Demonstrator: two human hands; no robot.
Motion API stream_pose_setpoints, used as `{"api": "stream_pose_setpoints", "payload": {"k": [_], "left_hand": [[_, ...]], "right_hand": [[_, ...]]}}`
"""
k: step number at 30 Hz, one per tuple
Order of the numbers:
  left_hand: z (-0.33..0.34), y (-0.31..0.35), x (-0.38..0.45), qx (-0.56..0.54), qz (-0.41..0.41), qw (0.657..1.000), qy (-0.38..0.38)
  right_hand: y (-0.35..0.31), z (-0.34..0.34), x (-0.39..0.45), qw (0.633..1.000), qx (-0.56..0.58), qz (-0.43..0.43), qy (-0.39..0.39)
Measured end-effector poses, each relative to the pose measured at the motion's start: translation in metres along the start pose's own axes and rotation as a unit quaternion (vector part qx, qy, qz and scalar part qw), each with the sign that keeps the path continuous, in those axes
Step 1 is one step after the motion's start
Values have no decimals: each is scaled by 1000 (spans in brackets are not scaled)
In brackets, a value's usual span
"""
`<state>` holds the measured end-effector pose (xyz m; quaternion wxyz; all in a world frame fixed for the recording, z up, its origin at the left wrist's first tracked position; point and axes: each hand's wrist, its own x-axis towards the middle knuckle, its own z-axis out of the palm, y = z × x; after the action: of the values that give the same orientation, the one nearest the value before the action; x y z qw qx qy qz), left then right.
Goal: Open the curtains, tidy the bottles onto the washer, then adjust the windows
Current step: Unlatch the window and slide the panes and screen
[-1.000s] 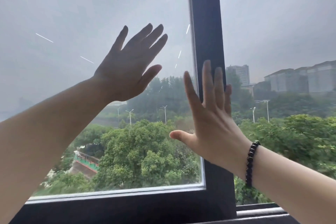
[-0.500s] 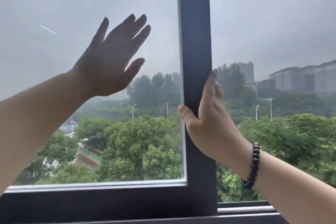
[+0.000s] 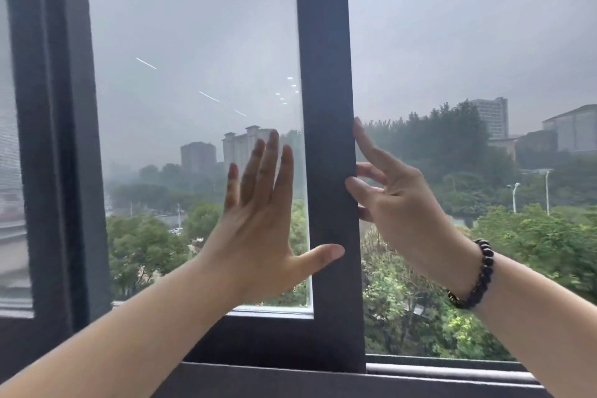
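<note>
— So, how do I slide this window (image 3: 200,126) well?

— You push with both hands together and keep the force level along the track (image 3: 452,368), so the pane does not rack or jam. Your left hand (image 3: 258,236) lies flat on the glass, fingers straight and released, thumb stretched across the front of the dark upright frame (image 3: 326,106). Flat palms on glass slip easily, so let the frame edge take most of the load.

— And my right hand?

— Your right hand (image 3: 397,203), the one with the bead bracelet (image 3: 478,274), hooks its curled fingers round the frame's right edge, grasping it. That is your best purchase; pull from there and let the left palm only steady the pane.

— Where is the window relative to me?

— Straight ahead, with the upright frame between your two hands, left hand just beside it on the glass, right hand touching its edge. To the right of the frame the opening looks unglazed, though you cannot be sure from here. Mind the fingertips wrapped round the edge as the pane nears the other frame (image 3: 55,139) at the far left.
</note>
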<state>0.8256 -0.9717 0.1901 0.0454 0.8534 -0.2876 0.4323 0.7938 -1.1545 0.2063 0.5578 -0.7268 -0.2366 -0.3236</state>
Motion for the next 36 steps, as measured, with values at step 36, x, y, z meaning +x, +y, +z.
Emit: {"api": "stream_pose_setpoints", "payload": {"k": [36], "left_hand": [[-24, -153, -76, -3, -265, 960, 94]], "right_hand": [[12, 187, 48, 994, 7, -24, -108]]}}
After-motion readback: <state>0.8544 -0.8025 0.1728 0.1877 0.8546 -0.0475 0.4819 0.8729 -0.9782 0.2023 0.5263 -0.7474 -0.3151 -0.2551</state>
